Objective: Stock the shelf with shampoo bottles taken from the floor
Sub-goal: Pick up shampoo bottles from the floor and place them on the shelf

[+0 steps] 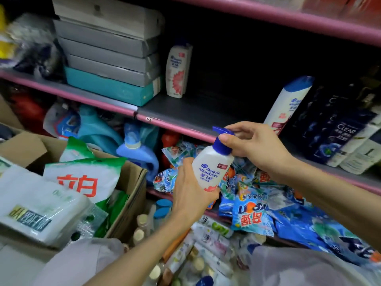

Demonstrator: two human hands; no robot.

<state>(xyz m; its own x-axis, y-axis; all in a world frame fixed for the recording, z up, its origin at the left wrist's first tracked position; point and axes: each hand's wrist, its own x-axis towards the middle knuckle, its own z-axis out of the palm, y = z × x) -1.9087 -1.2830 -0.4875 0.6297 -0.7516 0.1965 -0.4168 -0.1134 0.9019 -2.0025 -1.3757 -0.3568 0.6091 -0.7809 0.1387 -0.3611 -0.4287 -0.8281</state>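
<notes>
the left hand (190,195) fingers wrap the base of a white pump bottle (212,168) at picture centre; the right hand (254,145) fingers pinch its blue pump. the shelf (185,112) lies at 12 o'clock.

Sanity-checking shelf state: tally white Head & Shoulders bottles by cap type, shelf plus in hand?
Pump-top, gripped by left hand at the base and right hand at the pump: 1
Flip-cap, standing beside the stacked boxes: 1
Flip-cap, leaning by the dark Clear bottles: 1
Total: 3
</notes>
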